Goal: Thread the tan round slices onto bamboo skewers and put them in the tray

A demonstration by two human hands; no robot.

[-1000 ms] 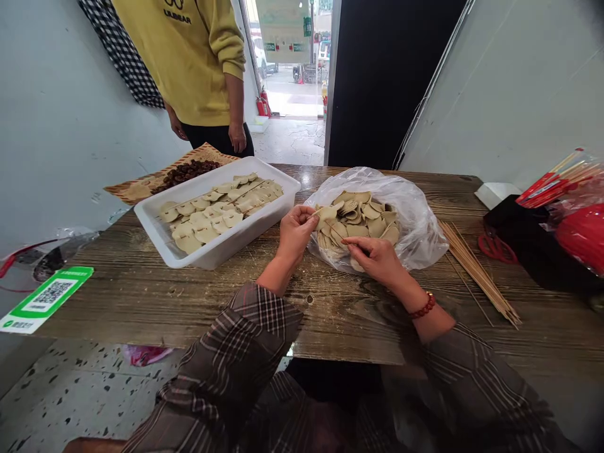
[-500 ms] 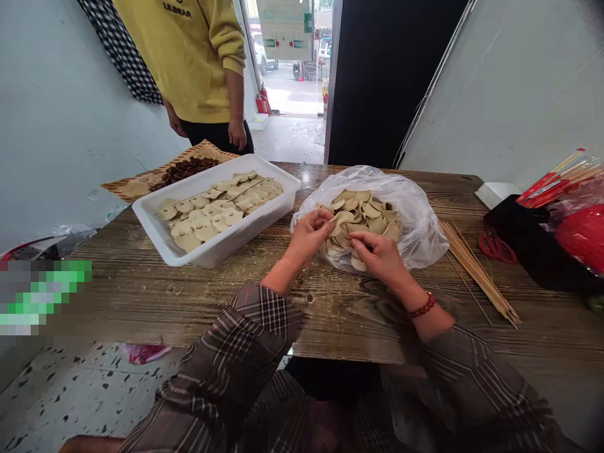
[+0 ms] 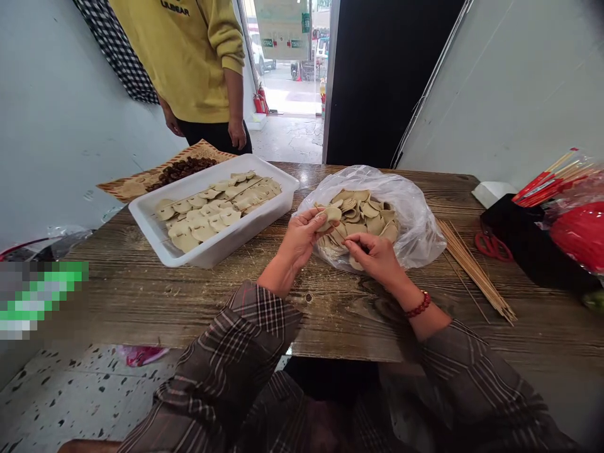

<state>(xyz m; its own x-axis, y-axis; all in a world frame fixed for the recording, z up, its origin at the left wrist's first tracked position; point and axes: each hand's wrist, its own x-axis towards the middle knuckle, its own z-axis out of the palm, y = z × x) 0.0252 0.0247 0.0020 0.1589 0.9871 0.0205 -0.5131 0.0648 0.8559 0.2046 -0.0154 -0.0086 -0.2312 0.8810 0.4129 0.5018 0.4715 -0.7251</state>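
Pale beige round slices [image 3: 363,211] fill an open clear plastic bag [image 3: 418,220] on the table. My left hand [image 3: 302,236] is closed on a beige slice [image 3: 331,216] at the bag's left edge. Just right of it, my right hand [image 3: 375,255] is pinched at the bag's front edge; what its fingertips hold is too small to make out. To the left, a white tray [image 3: 221,242] holds rows of overlapping slices on thin sticks [image 3: 207,217].
Bamboo sticks [image 3: 476,270] lie right of the bag, beside red scissors [image 3: 493,244] and a black container [image 3: 523,245] with red packets. Dark pieces [image 3: 182,171] rest on patterned paper behind the tray. A person in yellow [image 3: 189,63] stands beyond the table.
My left hand has turned and drawn slightly left with the slice, which is now tilted upward. My right hand has shifted slightly left and remains pinched.
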